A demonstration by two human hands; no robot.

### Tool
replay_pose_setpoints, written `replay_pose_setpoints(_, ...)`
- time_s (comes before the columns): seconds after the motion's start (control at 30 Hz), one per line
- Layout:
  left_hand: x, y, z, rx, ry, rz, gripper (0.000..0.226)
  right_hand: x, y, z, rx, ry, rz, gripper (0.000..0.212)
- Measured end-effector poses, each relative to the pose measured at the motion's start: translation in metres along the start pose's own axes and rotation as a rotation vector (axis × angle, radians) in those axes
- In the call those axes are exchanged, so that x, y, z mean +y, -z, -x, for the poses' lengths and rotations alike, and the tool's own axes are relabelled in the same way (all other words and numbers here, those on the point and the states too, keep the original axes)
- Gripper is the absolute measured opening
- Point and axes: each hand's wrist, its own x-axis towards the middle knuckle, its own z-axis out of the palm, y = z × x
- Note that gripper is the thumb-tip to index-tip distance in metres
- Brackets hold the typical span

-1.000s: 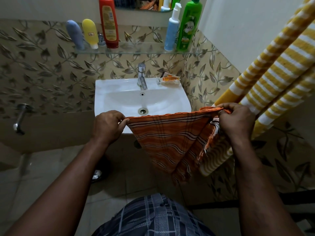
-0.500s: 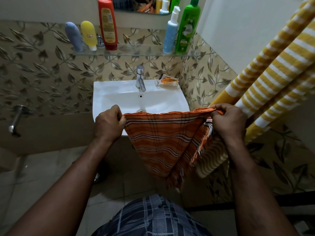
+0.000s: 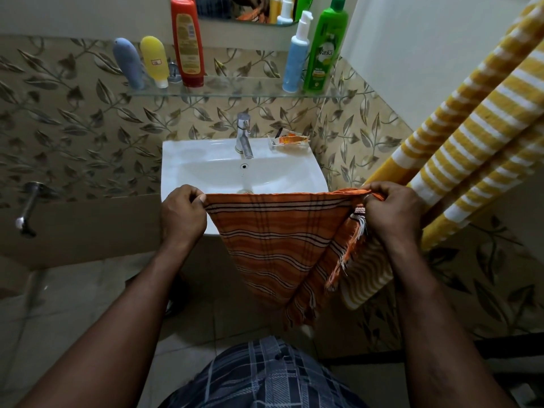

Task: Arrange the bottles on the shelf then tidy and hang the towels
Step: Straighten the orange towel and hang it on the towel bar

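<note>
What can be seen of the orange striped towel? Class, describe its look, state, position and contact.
The orange towel is thin woven cloth with dark and pale stripes and a frayed fringe along its right side. Folded, it hangs down to a point, its top edge stretched level between the left hand and the right hand, each pinching a top corner. It hangs in front of the white sink.

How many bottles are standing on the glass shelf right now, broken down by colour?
Grey-blue bottle: 1
Yellow bottle: 1
Red bottle: 1
Light blue pump bottle: 1
Green bottle: 1
Total: 5 on the glass shelf, not counting reflections in the mirror.
</note>
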Motion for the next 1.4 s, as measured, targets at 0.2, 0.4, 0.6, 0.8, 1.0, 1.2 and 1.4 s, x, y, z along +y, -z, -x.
replay_pose_setpoints(0.2,0.005,-0.001,-0.005,0.035,0.067,0.064,0.01,0.001,-0.002,0.001,-0.007,-0.004,0.014,0.024)
replay_pose_setpoints(0.4,0.0,0.01,-0.011,-0.041,-0.21,-0.02,0.01,0.004,0.004,-0.003,0.039,-0.043,0.016,0.025)
replay_pose_setpoints(0.6,-0.008,0.017,-0.013,-0.178,-0.494,-0.165,0.021,0.004,0.008,-0.008,0.079,-0.028,0.061,0.028)
replay_pose_setpoints(0.8,-0.016,0.018,-0.015,-0.272,-0.546,-0.168,0.027,0.007,0.007,-0.012,0.082,-0.028,0.079,0.027)
replay_pose_setpoints(1.0,-0.018,0.012,-0.014,-0.28,-0.589,-0.323,0.015,0.008,0.006,-0.013,0.081,-0.04,0.076,0.026)
replay_pose_setpoints(1.2,-0.021,0.011,-0.012,-0.174,-0.555,-0.319,0.008,0.009,0.005,-0.012,0.09,-0.035,0.072,0.023)
replay_pose_setpoints(1.4,-0.018,0.018,-0.007,-0.122,-0.471,-0.168,0.019,0.008,0.005,-0.01,0.081,-0.028,0.057,0.024)
